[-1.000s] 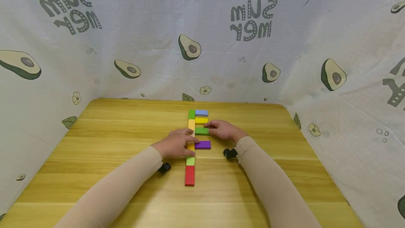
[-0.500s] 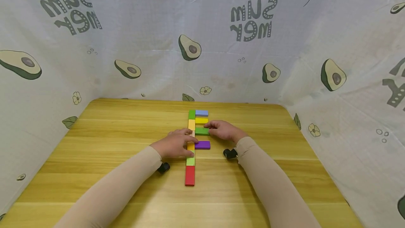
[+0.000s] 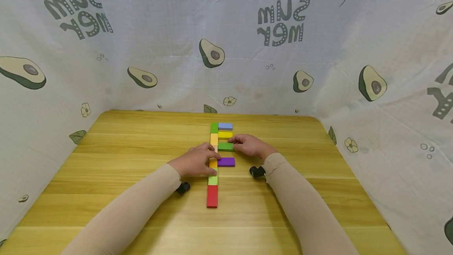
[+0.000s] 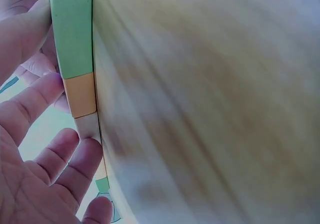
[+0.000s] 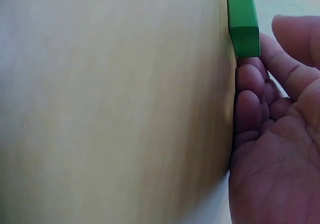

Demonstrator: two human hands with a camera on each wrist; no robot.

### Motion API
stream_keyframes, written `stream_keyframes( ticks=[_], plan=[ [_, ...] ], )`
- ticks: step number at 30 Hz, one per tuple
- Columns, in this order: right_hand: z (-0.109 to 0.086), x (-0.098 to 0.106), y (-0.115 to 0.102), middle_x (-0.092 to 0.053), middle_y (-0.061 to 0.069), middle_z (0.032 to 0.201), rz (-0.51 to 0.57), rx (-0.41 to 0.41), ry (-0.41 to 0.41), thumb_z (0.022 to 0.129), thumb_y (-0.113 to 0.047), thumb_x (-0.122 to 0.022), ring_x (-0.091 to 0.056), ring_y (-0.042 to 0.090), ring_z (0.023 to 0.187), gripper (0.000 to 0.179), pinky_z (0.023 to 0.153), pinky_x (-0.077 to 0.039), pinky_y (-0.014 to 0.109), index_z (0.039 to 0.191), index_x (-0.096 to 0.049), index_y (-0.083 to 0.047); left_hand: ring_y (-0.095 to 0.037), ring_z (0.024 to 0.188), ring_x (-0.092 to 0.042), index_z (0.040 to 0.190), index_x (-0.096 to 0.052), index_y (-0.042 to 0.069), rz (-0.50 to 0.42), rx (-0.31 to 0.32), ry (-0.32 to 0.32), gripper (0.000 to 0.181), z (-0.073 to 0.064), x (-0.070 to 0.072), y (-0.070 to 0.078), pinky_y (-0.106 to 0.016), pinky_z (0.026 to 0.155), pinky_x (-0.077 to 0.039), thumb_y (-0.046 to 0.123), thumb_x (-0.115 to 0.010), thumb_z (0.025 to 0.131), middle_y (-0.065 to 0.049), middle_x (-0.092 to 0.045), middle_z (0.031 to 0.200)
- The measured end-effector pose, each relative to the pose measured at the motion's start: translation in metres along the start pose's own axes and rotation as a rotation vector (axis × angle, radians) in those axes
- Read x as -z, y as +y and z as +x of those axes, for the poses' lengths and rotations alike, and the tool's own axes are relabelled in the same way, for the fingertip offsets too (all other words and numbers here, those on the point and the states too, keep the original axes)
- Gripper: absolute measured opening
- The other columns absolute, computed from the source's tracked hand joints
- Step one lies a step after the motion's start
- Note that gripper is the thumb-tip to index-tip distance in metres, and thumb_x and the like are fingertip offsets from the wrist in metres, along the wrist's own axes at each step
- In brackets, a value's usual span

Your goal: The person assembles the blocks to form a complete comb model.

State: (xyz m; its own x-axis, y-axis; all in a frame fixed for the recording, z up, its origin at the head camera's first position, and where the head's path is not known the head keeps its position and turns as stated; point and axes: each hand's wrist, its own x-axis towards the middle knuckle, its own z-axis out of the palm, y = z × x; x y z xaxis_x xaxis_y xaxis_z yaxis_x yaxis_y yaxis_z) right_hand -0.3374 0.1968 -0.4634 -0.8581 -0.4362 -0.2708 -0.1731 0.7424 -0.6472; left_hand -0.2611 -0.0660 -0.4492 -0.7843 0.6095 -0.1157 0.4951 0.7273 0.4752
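Observation:
A column of flat coloured blocks runs away from me in the head view, from a red block [image 3: 212, 196] to a far green block [image 3: 214, 128]. My left hand [image 3: 194, 161] lies across its middle, thumb on the light green block [image 3: 213, 180] and forefinger by the purple block's [image 3: 227, 162] left end. It hides part of the orange block [image 3: 213, 163]. My right hand [image 3: 250, 146] is at the right end of a green crosswise block [image 3: 225, 147]. In the right wrist view, its thumb stands apart from that green block [image 5: 245, 21], its other fingers loosely curled.
Farther up, a yellow block [image 3: 225, 134] and a blue block [image 3: 225, 126] also lie crosswise, right of the column. All rest on a wooden table [image 3: 141, 137]. A white cloth printed with avocados [image 3: 240, 78] hangs behind it and along both sides.
The purple block has shifted very slightly left, toward the column, and the left hand has drawn back left a touch. The right hand has not visibly moved.

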Motion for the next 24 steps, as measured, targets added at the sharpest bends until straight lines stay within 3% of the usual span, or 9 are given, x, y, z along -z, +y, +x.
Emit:
stream_keyframes(
  ticks=[8,24],
  plan=[
    [-0.0006,0.0016,-0.0035,-0.064,0.007,0.115,0.036,0.018,-0.013,0.102,-0.02,-0.066,-0.055,0.023,0.107,0.04,0.1,-0.047,0.038,0.141,-0.065,-0.011,-0.029,0.131,-0.057,0.138,-0.069,0.026,-0.004,0.012,-0.008,0.05,0.0003,-0.0002,0.0001,-0.051,0.116,-0.039,0.038,-0.083,0.091,-0.006,-0.05,0.149],
    [0.0013,0.0009,-0.0016,-0.064,0.008,0.114,0.041,0.035,-0.015,0.102,-0.015,-0.067,-0.055,0.023,0.105,0.038,0.1,-0.049,0.038,0.139,-0.065,-0.008,-0.029,0.128,-0.058,0.138,-0.069,0.026,-0.007,0.008,-0.009,0.05,0.0006,-0.0001,-0.0005,-0.052,0.117,-0.038,0.038,-0.083,0.091,-0.006,-0.05,0.149]
  ],
)
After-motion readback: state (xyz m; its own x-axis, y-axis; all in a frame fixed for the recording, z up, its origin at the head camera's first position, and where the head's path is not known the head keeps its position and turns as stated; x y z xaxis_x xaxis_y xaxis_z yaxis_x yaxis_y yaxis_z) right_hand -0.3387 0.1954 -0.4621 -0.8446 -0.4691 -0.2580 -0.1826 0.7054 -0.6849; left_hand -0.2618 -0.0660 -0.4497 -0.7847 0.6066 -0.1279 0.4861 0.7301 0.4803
